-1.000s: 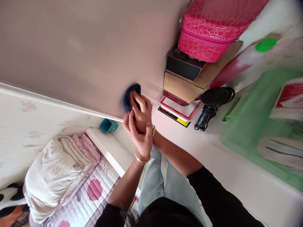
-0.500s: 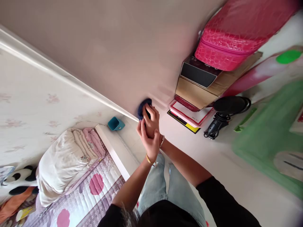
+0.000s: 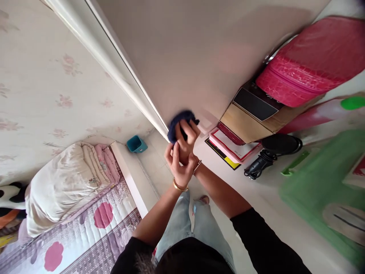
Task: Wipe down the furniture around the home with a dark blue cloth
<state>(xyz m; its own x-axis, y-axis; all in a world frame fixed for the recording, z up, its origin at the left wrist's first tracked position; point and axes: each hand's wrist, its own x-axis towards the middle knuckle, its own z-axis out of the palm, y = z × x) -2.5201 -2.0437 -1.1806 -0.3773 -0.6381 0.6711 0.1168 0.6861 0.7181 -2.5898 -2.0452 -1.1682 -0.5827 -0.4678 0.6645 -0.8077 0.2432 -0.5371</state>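
My right hand (image 3: 187, 137) presses a dark blue cloth (image 3: 174, 129) against a broad, glossy greyish panel (image 3: 176, 53), close to its lower corner by the white edge trim (image 3: 134, 89). The fingers are bent over the cloth, and part of it is hidden beneath them. Just below, my left hand (image 3: 182, 170) is curled round the base of my right hand at the wrist, thumb on one side and fingers on the other. I cannot see the left hand touching the cloth.
To the right, a pink case (image 3: 296, 82) tops a cardboard box (image 3: 245, 123) and flat boxes. Beside them lie a black corded appliance (image 3: 264, 156) and a green bag (image 3: 319, 190). A teal bin (image 3: 137, 144) stands on the floor left, near a bed with folded bedding (image 3: 68, 182).
My hands and the cloth have shifted slightly up and right along the panel. The left hand stays at my right wrist. The camera view has turned, showing more wallpaper.
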